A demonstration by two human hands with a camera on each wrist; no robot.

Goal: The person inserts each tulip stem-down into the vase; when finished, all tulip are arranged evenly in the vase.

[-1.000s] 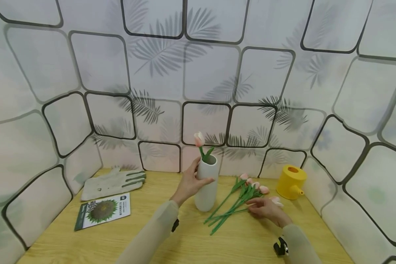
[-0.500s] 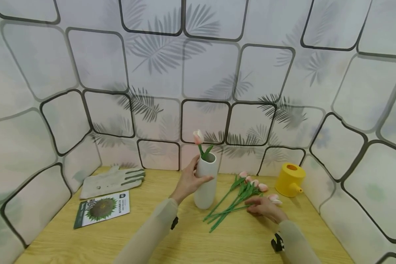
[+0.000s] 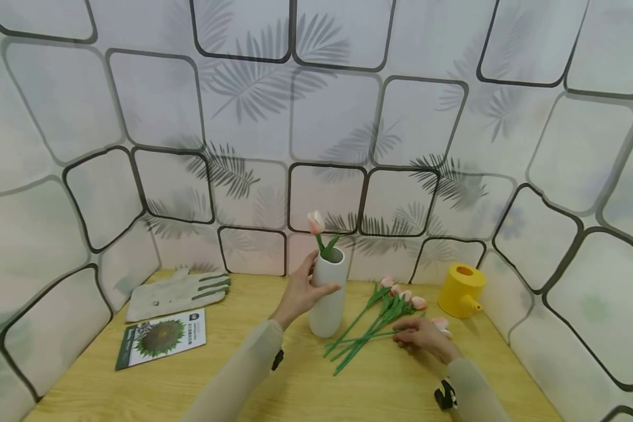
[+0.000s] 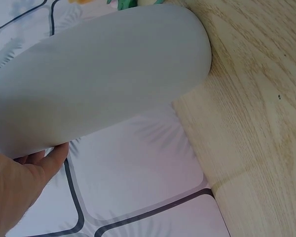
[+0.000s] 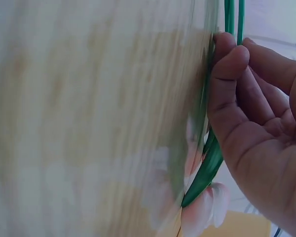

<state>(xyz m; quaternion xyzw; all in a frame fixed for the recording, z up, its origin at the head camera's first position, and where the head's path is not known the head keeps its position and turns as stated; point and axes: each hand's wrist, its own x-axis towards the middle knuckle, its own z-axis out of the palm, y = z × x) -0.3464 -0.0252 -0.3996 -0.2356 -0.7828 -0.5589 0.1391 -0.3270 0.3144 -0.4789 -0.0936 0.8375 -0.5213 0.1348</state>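
Note:
A tall white vase (image 3: 328, 310) stands upright on the table, one pink-and-white tulip (image 3: 315, 223) with green leaves rising from its mouth. My left hand (image 3: 300, 297) grips the vase from its left side, thumb across the front; the far fingers are hidden behind it. In the left wrist view the vase (image 4: 108, 79) fills the upper part. Several pink tulips (image 3: 395, 305) lie to the right, stems crossed. At their near side my right hand (image 3: 426, 338) pinches the stem of a tulip (image 5: 202, 207) between thumb and fingertips, close over the wood, its bloom beyond the hand.
A yellow watering can (image 3: 461, 291) stands at the back right, just past the blooms. On the left lie a pair of grey-white gloves (image 3: 176, 295) and a seed packet (image 3: 162, 339) with a sunflower picture. Patterned cloth walls (image 3: 327, 117) enclose the wooden table (image 3: 295, 392).
The right hand has shifted slightly, and the held stem now shows more plainly at its fingertips. The left hand and the vase stay where they were.

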